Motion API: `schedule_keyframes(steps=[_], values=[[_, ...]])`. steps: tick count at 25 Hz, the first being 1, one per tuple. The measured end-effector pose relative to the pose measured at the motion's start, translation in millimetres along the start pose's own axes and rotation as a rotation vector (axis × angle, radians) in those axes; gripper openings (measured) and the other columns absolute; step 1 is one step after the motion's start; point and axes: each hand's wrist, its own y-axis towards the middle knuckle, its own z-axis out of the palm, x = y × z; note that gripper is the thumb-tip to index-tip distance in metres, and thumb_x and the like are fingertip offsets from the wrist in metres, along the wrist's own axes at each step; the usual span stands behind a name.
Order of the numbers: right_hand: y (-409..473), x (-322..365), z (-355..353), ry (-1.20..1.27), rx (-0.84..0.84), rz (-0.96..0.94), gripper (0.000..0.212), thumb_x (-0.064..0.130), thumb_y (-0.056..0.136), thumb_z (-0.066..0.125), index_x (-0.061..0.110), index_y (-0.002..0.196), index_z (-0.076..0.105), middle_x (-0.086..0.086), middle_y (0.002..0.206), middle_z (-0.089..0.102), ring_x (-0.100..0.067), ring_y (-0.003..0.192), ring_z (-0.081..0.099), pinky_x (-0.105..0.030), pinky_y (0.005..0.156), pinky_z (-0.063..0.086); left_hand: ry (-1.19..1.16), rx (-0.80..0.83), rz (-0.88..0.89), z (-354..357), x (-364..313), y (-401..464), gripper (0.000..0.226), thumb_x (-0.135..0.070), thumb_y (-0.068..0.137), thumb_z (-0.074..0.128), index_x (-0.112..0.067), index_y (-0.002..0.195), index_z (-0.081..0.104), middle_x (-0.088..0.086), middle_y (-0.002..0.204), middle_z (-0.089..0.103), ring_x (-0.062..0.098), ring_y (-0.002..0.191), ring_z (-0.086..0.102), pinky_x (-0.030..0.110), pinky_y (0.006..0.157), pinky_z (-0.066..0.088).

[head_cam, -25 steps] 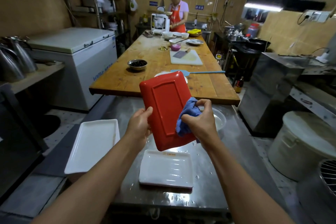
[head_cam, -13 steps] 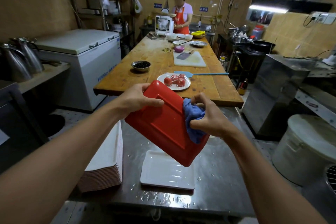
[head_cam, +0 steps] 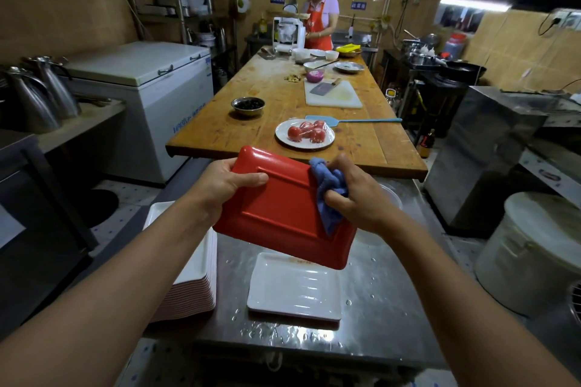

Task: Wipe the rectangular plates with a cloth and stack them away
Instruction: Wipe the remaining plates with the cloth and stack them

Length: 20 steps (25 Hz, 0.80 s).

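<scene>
While the left hand (head_cam: 224,187) grips the red plate (head_cam: 283,214), the right hand (head_cam: 355,195) clutches the blue cloth (head_cam: 328,195); tomatoes (head_cam: 306,132) fill a round plate (head_cam: 283,138).

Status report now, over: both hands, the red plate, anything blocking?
Left hand grips red plate. Right hand presses blue cloth on it. Plate tilted above steel counter. Nothing blocking.
</scene>
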Motion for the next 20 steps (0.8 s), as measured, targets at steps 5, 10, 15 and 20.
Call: schedule_keyframes(steps=[5, 10, 15, 20], values=[[-2.6, -15.0, 7.6, 0.195, -0.091, 0.095, 0.021, 0.008, 0.086, 0.050, 0.025, 0.092, 0.039, 0.003, 0.089, 0.045, -0.001, 0.074, 0.045, -0.012, 0.063, 0.034, -0.144, -0.092, -0.079, 3.4, 12.6, 1.4, 0.016, -0.006, 0.076, 0.069, -0.014, 0.089, 0.065, 0.008, 0.080, 0.071, 0.022, 0.067, 0.068, 0.029, 0.054, 0.055], [-12.7, -15.3, 19.6, 0.205, -0.138, 0.012, 0.037, 0.015, 0.080, 0.042, 0.012, 0.117, 0.046, 0.008, 0.127, 0.035, -0.005, 0.110, 0.041, 0.001, 0.085, 0.027, -0.252, -0.167, -0.156, 10.4, 17.2, 9.0, 0.014, -0.004, 0.077, 0.068, -0.013, 0.086, 0.065, 0.011, 0.083, 0.068, 0.025, 0.071, 0.065, 0.033, 0.061, 0.052], [-35.8, -27.6, 24.5, 0.176, -0.086, 0.053, 0.047, 0.017, 0.090, 0.041, 0.020, 0.137, 0.036, 0.004, 0.155, 0.018, -0.012, 0.134, 0.031, -0.026, 0.106, 0.032, -0.304, -0.203, -0.278, 18.8, 25.3, 10.1, 0.011, -0.006, 0.077, 0.070, -0.011, 0.085, 0.065, 0.011, 0.075, 0.069, 0.026, 0.069, 0.064, 0.036, 0.057, 0.050], [-47.1, -22.7, 31.3, 0.129, -0.123, 0.052, 0.057, 0.018, 0.086, 0.038, 0.013, 0.142, 0.034, -0.003, 0.154, 0.023, -0.018, 0.139, 0.028, -0.034, 0.115, 0.027, -0.367, -0.231, -0.358, 17.4, 19.3, 11.7, 0.006, -0.011, 0.079, 0.069, -0.012, 0.080, 0.063, 0.005, 0.054, 0.068, 0.023, 0.056, 0.067, 0.042, 0.061, 0.052]])
